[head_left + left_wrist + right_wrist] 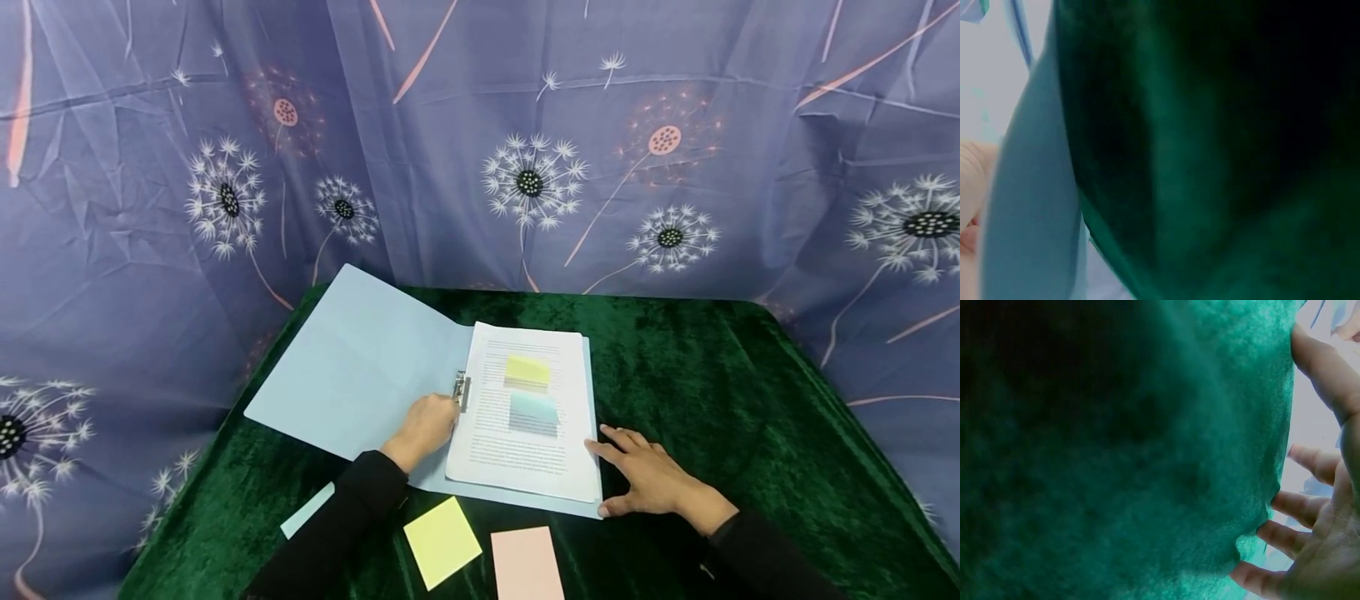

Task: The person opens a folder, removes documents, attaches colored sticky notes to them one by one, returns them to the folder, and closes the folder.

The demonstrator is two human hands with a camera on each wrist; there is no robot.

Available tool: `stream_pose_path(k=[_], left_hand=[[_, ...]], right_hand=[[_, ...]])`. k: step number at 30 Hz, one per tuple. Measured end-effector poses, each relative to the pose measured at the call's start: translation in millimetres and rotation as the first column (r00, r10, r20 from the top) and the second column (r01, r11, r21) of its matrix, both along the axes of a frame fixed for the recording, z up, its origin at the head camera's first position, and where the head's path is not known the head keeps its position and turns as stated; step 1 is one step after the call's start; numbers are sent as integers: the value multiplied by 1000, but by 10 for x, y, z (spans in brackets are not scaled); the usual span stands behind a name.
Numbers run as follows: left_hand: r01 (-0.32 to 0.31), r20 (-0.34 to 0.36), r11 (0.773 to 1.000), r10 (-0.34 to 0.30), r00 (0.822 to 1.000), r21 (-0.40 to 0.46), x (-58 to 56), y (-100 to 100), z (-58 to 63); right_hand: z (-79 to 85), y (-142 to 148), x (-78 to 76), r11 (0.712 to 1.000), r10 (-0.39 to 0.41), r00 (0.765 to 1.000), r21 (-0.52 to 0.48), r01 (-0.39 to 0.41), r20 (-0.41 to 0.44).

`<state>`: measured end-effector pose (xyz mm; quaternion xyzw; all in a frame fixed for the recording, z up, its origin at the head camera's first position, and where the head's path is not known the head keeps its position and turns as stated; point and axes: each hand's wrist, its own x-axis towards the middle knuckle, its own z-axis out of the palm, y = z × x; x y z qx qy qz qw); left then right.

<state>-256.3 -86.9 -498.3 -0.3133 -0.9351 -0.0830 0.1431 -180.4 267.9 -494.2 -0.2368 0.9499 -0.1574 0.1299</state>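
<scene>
A light blue folder (360, 358) lies spread open on the table, its cover turned to the left. Printed sheets (517, 454) sit on its right side, bearing a yellow sticky note (527, 371) and a blue sticky note (534, 411). At the spine is a metal clip (461, 390). My left hand (429, 427), fingers curled, grips the lower end of this clip; the fingertips are hidden. My right hand (648, 475) rests with spread fingers at the folder's lower right edge, thumb by the corner. The right wrist view shows its fingers (1300, 509) against the green cloth.
In front of the folder lie a yellow sticky pad (442, 543) and a pink sticky pad (527, 565). A light blue pad (307, 510) is partly covered by the left sleeve. Green velvet cloth (697, 367) covers the table, and a patterned curtain (450, 192) hangs behind.
</scene>
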Motion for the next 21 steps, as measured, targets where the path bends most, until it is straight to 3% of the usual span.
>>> stream_pose_path(k=[8,12,21], left_hand=[[5,65,996,-11,998,88,2,-16,-45],[7,83,996,-15,996,91,-3,-5,-50],[-8,190,992,-16,982,125,-21,74,49]], right_hand=[[-3,1,2,1000,5,1000,6,-6,17],[-2,8,6,1000,9,1000,2,-9,14],[18,23,25,1000,10,1000,-1,-10,24]])
